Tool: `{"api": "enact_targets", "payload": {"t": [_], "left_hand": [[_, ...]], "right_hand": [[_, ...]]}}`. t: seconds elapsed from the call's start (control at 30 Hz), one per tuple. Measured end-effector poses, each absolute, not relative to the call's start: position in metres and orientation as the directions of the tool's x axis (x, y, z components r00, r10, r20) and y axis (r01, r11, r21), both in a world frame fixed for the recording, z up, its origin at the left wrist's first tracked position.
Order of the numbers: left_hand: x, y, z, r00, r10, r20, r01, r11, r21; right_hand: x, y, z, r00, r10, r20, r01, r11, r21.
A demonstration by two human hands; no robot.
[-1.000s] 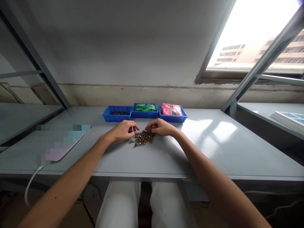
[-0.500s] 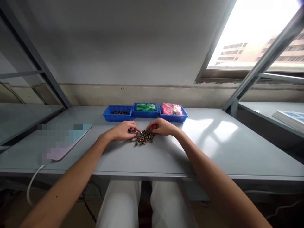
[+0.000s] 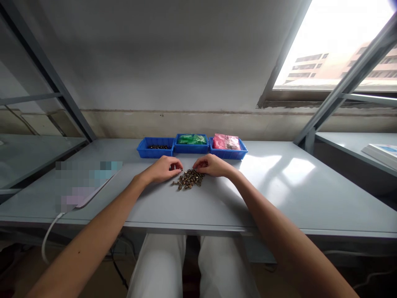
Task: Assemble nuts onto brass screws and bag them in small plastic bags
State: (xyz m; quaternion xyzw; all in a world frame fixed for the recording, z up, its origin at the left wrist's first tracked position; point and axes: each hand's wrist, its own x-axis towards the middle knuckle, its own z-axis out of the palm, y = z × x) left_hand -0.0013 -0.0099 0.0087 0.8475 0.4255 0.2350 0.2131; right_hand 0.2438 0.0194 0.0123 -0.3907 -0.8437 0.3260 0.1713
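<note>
A heap of small brass-coloured screws [image 3: 188,179] lies on the grey table, a few of them loose at its near left edge. My left hand [image 3: 164,169] is just left of the heap, thumb and fingertips brought together; whatever is in the pinch is too small to make out. At the heap's upper right edge, my right hand [image 3: 213,165] has its fingers curled and pressed together by the screws. Its fingertips are partly hidden, so what they hold cannot be seen.
Behind the heap stand three blue bins: the left bin [image 3: 141,150] with small dark metal pieces, the middle bin [image 3: 190,148] with green bags, the right bin [image 3: 232,155] with pink bags. A blurred-out flat object [image 3: 89,186] with a white cable [image 3: 46,240] lies at left.
My left hand has drawn slightly up and away from the heap, its fingers closing together. My right hand stays at the heap's edge. The view has shifted a little.
</note>
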Motion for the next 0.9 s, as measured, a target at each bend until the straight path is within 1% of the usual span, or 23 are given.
{"api": "enact_targets", "payload": {"t": [0.07,0.13,0.23,0.3,0.37,0.4,0.5,0.63,0.7,0.9], "left_hand": [[0.000,-0.010,0.010,0.461,0.857,0.232,0.577,-0.488,0.655],[0.002,-0.010,0.013,0.387,0.891,0.239,0.477,-0.415,0.775],[0.002,-0.010,0.020,0.288,0.923,0.254,0.202,-0.318,0.926],[0.000,-0.010,0.023,0.244,0.939,0.242,-0.025,-0.244,0.970],[-0.003,-0.009,0.025,0.216,0.955,0.205,-0.205,-0.161,0.965],[-0.004,-0.009,0.026,0.206,0.961,0.183,-0.265,-0.125,0.956],[-0.007,-0.007,0.027,0.195,0.970,0.145,-0.376,-0.062,0.925],[-0.009,-0.007,0.028,0.205,0.970,0.129,-0.460,-0.021,0.888],[-0.010,-0.007,0.029,0.207,0.967,0.146,-0.493,-0.026,0.870],[-0.013,-0.007,0.028,0.184,0.957,0.224,-0.476,-0.113,0.872]], "right_hand": [[0.243,0.019,0.013,-0.635,0.772,0.038,0.545,0.482,-0.686],[0.243,0.018,0.013,-0.631,0.775,0.043,0.552,0.487,-0.676],[0.243,0.018,0.014,-0.626,0.779,0.045,0.573,0.498,-0.651],[0.243,0.018,0.014,-0.624,0.780,0.049,0.581,0.505,-0.639],[0.243,0.018,0.014,-0.623,0.781,0.053,0.581,0.507,-0.638],[0.243,0.018,0.014,-0.622,0.781,0.053,0.578,0.504,-0.641],[0.243,0.018,0.013,-0.623,0.781,0.046,0.570,0.494,-0.656],[0.243,0.019,0.012,-0.624,0.780,0.048,0.566,0.494,-0.661],[0.243,0.019,0.012,-0.626,0.778,0.051,0.567,0.500,-0.655],[0.243,0.020,0.011,-0.628,0.776,0.058,0.570,0.510,-0.644]]}}
